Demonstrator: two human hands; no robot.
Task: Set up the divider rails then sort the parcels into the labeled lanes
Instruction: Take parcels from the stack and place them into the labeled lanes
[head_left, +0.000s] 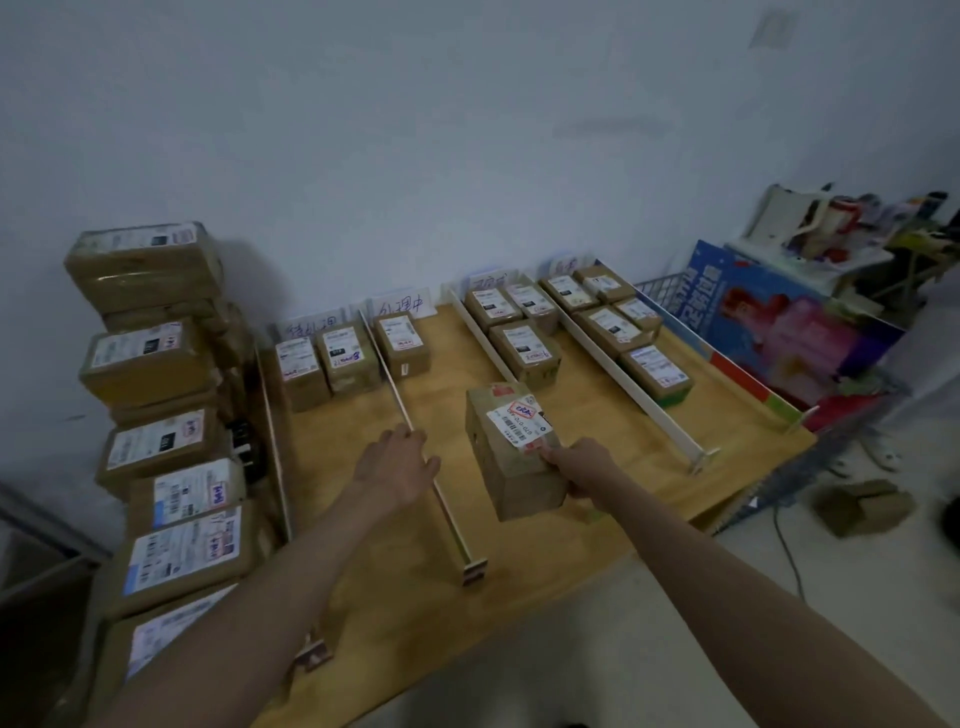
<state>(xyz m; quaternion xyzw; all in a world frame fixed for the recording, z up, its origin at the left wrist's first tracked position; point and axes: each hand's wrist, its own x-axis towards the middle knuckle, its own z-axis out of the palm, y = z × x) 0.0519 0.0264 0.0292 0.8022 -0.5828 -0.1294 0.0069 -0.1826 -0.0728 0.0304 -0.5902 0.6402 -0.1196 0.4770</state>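
Table top (597, 415) light wood, smooth, matt. Parcels brown cardboard wrapped in slightly shiny tape; held parcel (511, 452) same, with white paper label (519, 422). Divider rails (441, 483) thin pale wood-like strips, matt. Lane signs (402, 306) white paper, handwritten. Blue box (779, 317) glossy printed cardboard. Wire basket (660, 286) metal.

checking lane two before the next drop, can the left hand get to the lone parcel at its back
Probably yes: the left hand rests at that lane's rail, and bare tabletop lies before the lone parcel.
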